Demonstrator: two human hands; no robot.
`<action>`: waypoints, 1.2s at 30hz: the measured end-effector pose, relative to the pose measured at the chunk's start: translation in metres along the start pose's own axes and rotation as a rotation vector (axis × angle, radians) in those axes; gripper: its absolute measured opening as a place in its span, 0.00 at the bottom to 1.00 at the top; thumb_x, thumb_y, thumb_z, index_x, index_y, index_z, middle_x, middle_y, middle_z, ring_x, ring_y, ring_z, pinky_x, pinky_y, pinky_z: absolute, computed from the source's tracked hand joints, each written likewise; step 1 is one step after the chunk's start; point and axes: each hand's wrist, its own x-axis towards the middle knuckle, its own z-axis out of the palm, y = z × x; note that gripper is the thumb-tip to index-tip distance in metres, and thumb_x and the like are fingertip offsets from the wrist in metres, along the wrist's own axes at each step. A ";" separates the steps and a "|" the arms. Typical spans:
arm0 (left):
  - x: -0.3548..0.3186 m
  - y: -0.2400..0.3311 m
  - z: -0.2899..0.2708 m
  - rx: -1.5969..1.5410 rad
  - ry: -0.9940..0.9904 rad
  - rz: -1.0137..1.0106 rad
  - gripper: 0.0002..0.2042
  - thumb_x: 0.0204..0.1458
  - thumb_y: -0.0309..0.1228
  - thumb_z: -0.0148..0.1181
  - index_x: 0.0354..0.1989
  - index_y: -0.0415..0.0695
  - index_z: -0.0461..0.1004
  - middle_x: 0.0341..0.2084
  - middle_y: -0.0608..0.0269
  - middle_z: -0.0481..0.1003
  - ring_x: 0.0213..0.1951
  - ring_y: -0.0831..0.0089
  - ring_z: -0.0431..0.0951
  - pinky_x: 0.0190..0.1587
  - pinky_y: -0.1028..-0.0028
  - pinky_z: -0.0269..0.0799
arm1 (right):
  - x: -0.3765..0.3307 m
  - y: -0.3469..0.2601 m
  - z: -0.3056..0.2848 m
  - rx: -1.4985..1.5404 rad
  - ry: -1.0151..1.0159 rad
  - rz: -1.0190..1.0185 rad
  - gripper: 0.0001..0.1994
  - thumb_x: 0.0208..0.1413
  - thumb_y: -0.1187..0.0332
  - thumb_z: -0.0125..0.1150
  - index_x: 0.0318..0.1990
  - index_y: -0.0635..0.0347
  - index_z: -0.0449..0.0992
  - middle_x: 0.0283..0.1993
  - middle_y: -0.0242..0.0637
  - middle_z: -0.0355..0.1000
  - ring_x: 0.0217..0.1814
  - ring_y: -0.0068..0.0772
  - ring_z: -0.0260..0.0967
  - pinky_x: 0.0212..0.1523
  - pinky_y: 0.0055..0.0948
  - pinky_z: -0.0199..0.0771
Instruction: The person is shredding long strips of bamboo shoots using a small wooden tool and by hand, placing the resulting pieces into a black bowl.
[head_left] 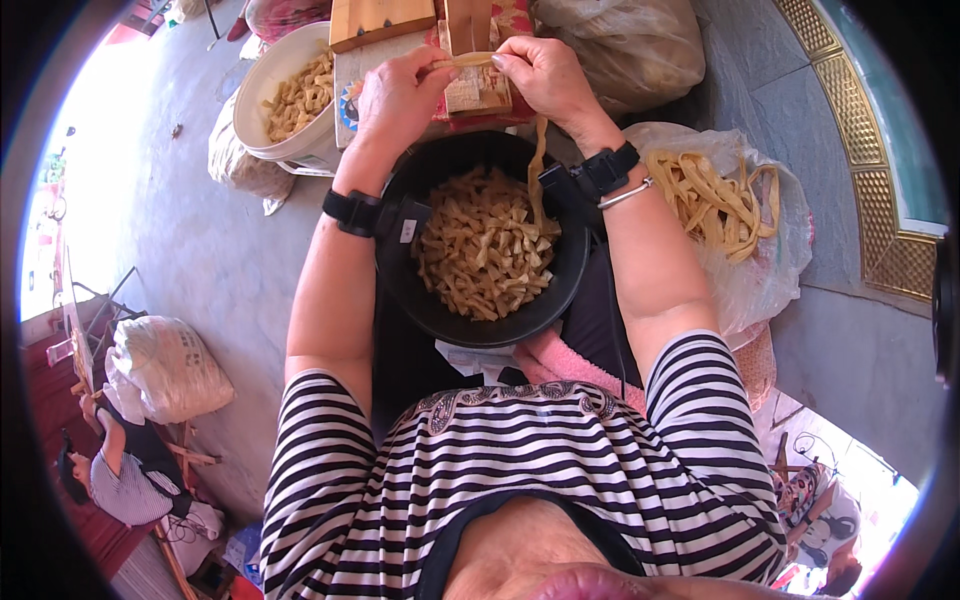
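Pieces of tan, wrinkled material [480,250], short and stubby with flared ends, are heaped in a round, deep, smooth black bowl [480,335] in front of the person's striped shirt [520,440]. Similar pieces lie in a round white bucket [250,95] at the upper left, and longer, flat, looping yellowish bands [715,200] lie loosely in a crinkled, translucent plastic bag [790,250] to the right. Beyond the bowl stands an upright brown wooden block [468,25], with a rough, pale-faced slab of worn wood [478,98] just on its near side. A thin, flat, pale yellow strip [470,60] stretches between the two hands, across the front of the block and above the slab; a matching length [540,160] hangs below the right hand into the bowl. The left hand [395,95] has its thumb and fingers closed on one end of the strip, the other fingers curled. The right hand [545,80] pinches the other end between thumb and forefinger, its remaining fingers bent. Both forearms reach forward on either side of the bowl, black bands [352,212] around the wrists, backs of the hands upward, fingertips turned toward each other.
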 end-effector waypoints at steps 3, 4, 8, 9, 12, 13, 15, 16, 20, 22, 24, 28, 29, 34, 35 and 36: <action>0.004 -0.007 0.007 -0.030 -0.017 -0.047 0.13 0.47 0.39 0.59 0.37 0.46 0.76 0.22 0.58 0.76 0.26 0.65 0.76 0.31 0.69 0.69 | 0.002 0.008 0.005 -0.012 0.029 0.013 0.09 0.53 0.66 0.55 0.31 0.64 0.74 0.19 0.33 0.67 0.21 0.21 0.59 0.26 0.24 0.62; 0.004 -0.009 0.009 -0.028 -0.019 -0.047 0.12 0.47 0.39 0.59 0.37 0.46 0.76 0.22 0.57 0.76 0.26 0.64 0.76 0.31 0.69 0.69 | 0.002 0.011 0.007 -0.021 0.034 0.011 0.09 0.53 0.66 0.56 0.31 0.64 0.74 0.20 0.34 0.68 0.21 0.22 0.61 0.27 0.24 0.63; 0.003 -0.012 0.010 -0.024 0.003 -0.021 0.10 0.49 0.35 0.59 0.37 0.44 0.76 0.16 0.72 0.71 0.20 0.86 0.64 0.25 0.80 0.62 | 0.004 0.011 0.009 -0.066 0.027 0.050 0.10 0.52 0.64 0.56 0.29 0.64 0.75 0.22 0.39 0.71 0.23 0.28 0.66 0.29 0.27 0.66; 0.003 -0.011 0.010 -0.017 -0.015 -0.044 0.11 0.49 0.36 0.59 0.36 0.44 0.77 0.16 0.71 0.72 0.20 0.84 0.66 0.25 0.79 0.63 | 0.004 0.010 0.010 -0.080 0.020 0.070 0.10 0.51 0.64 0.56 0.29 0.63 0.75 0.23 0.40 0.71 0.24 0.30 0.67 0.29 0.28 0.66; 0.001 -0.005 0.006 0.076 -0.072 -0.088 0.13 0.48 0.41 0.59 0.34 0.45 0.77 0.18 0.64 0.74 0.23 0.73 0.71 0.28 0.72 0.66 | 0.007 0.010 0.013 -0.278 0.009 0.083 0.10 0.51 0.63 0.56 0.28 0.62 0.75 0.22 0.42 0.71 0.24 0.32 0.68 0.30 0.29 0.67; -0.003 -0.003 0.004 0.155 -0.093 -0.093 0.15 0.46 0.43 0.58 0.34 0.45 0.77 0.20 0.60 0.75 0.26 0.66 0.74 0.31 0.68 0.68 | 0.004 0.013 0.013 -0.375 0.014 0.092 0.10 0.51 0.64 0.56 0.29 0.61 0.76 0.23 0.43 0.71 0.24 0.36 0.68 0.29 0.31 0.67; -0.012 0.006 -0.004 0.282 -0.204 -0.118 0.17 0.45 0.48 0.57 0.34 0.46 0.77 0.22 0.54 0.76 0.30 0.58 0.77 0.34 0.63 0.70 | 0.000 0.018 0.010 -0.566 0.026 0.112 0.09 0.50 0.65 0.56 0.30 0.60 0.77 0.24 0.46 0.71 0.23 0.43 0.68 0.27 0.35 0.68; -0.019 0.014 -0.011 0.327 -0.298 -0.141 0.19 0.46 0.50 0.56 0.34 0.46 0.77 0.23 0.53 0.76 0.30 0.56 0.77 0.34 0.63 0.70 | -0.002 0.019 0.005 -0.415 -0.019 0.132 0.09 0.51 0.64 0.55 0.29 0.60 0.77 0.24 0.44 0.72 0.23 0.40 0.67 0.26 0.33 0.68; -0.050 0.039 -0.013 0.112 -0.246 -0.037 0.27 0.51 0.57 0.44 0.35 0.44 0.77 0.26 0.48 0.76 0.34 0.53 0.77 0.38 0.60 0.69 | -0.021 -0.030 -0.002 0.705 -0.319 0.523 0.13 0.58 0.61 0.51 0.30 0.61 0.75 0.20 0.27 0.67 0.16 0.14 0.55 0.15 0.18 0.56; -0.052 0.027 0.015 -0.276 -0.151 -0.171 0.24 0.56 0.51 0.42 0.31 0.41 0.76 0.25 0.51 0.76 0.31 0.59 0.78 0.36 0.64 0.71 | -0.032 -0.039 0.010 0.999 -0.455 0.595 0.13 0.60 0.59 0.48 0.31 0.59 0.72 0.16 0.25 0.60 0.15 0.15 0.51 0.13 0.18 0.52; -0.054 0.040 0.020 -0.440 -0.066 -0.257 0.22 0.59 0.45 0.42 0.32 0.38 0.74 0.22 0.52 0.76 0.27 0.63 0.77 0.34 0.67 0.72 | -0.037 -0.044 0.018 1.072 -0.356 0.630 0.15 0.61 0.57 0.45 0.29 0.57 0.70 0.16 0.22 0.55 0.15 0.14 0.49 0.14 0.18 0.53; -0.046 0.045 0.012 -1.109 0.016 -0.361 0.19 0.61 0.40 0.38 0.40 0.36 0.69 0.28 0.54 0.75 0.31 0.70 0.76 0.37 0.71 0.72 | -0.038 -0.050 0.018 1.183 -0.480 0.579 0.15 0.61 0.57 0.46 0.31 0.58 0.70 0.16 0.20 0.53 0.14 0.13 0.47 0.16 0.17 0.53; -0.043 0.045 0.007 -1.207 0.052 -0.343 0.18 0.62 0.40 0.38 0.39 0.36 0.69 0.28 0.53 0.75 0.33 0.68 0.76 0.39 0.70 0.72 | -0.041 -0.048 0.020 1.205 -0.507 0.571 0.15 0.61 0.57 0.46 0.31 0.59 0.70 0.16 0.20 0.52 0.14 0.13 0.46 0.16 0.16 0.53; -0.037 0.026 -0.016 -1.655 0.166 -0.327 0.16 0.62 0.39 0.37 0.28 0.40 0.64 0.16 0.67 0.63 0.22 0.71 0.66 0.32 0.67 0.70 | -0.046 -0.059 0.027 1.169 -0.558 0.569 0.14 0.62 0.60 0.46 0.31 0.61 0.69 0.17 0.20 0.52 0.13 0.11 0.44 0.14 0.13 0.52; -0.033 0.022 -0.022 -1.620 0.243 -0.353 0.16 0.61 0.40 0.38 0.26 0.42 0.62 0.13 0.71 0.56 0.17 0.76 0.58 0.25 0.73 0.65 | -0.046 -0.059 0.029 1.138 -0.573 0.580 0.13 0.62 0.61 0.46 0.31 0.61 0.68 0.17 0.20 0.52 0.13 0.11 0.44 0.14 0.13 0.52; -0.032 0.020 -0.027 -1.547 0.307 -0.314 0.16 0.61 0.40 0.38 0.26 0.42 0.62 0.13 0.71 0.56 0.17 0.77 0.57 0.23 0.74 0.63 | -0.047 -0.058 0.030 1.108 -0.587 0.591 0.13 0.62 0.61 0.45 0.31 0.61 0.68 0.17 0.20 0.53 0.13 0.10 0.44 0.14 0.13 0.52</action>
